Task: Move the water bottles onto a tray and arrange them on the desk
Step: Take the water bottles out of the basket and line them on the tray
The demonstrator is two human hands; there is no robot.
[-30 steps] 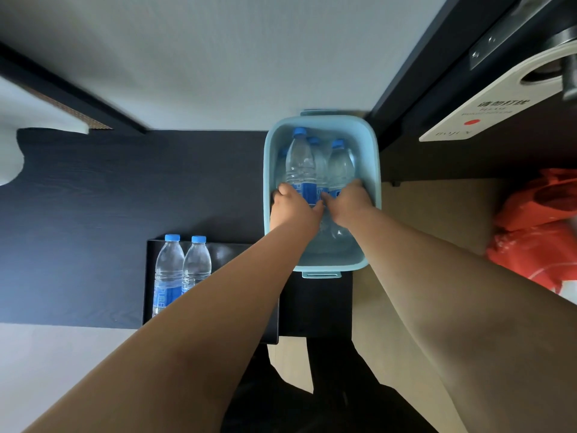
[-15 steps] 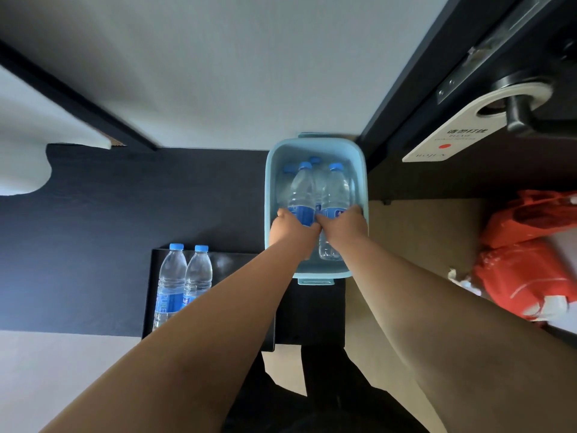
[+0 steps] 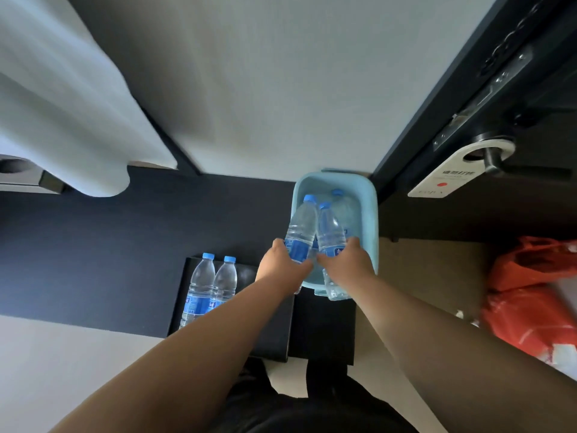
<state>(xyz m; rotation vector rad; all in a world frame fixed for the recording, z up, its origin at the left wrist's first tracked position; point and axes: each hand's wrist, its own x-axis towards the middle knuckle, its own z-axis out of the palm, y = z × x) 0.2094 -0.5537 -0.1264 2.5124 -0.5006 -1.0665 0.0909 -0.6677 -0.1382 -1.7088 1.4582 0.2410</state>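
My left hand grips a clear water bottle with a blue cap and blue label. My right hand grips a second such bottle. Both bottles are raised above the front rim of a light blue plastic bin, which stands at the right end of the dark desk. At least one more bottle remains inside the bin. Two bottles stand upright side by side at the left of a black tray on the desk's front edge.
A dark door with a lever handle and a white hanging sign is to the right. A red plastic bag lies on the beige floor at the right. A white curtain hangs at the upper left above the desk.
Both hands have lifted their bottles up out of the bin and drawn them toward me. The camera has tilted up, so the bin sits lower in view.
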